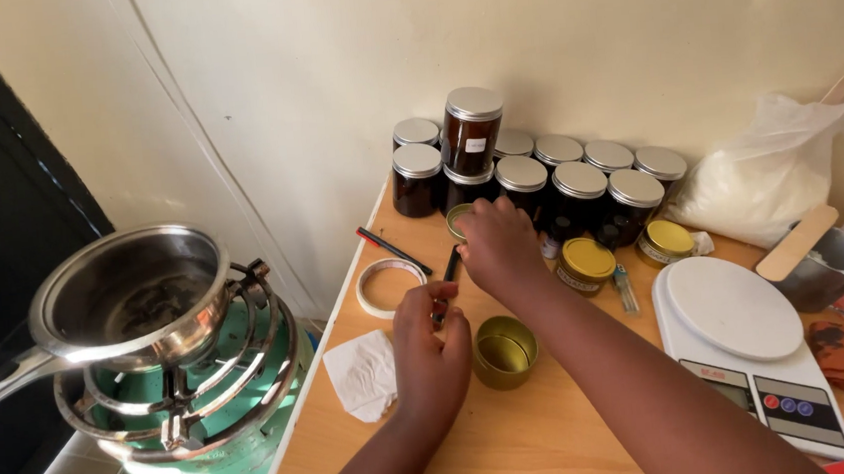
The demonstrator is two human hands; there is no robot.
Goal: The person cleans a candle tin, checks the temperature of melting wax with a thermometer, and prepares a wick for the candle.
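Jars behind open tin, scale right, tape roll left, saucepan on burner

glossy metal tin (gold), matt wooden table

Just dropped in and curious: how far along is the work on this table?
Looks done: a row of lidded dark jars by the wall, and two closed gold tins. In hand: the left hand and right hand hold a dark stick between them. Seemingly left: one open gold tin shows no fill, and the pan sits on the burner.
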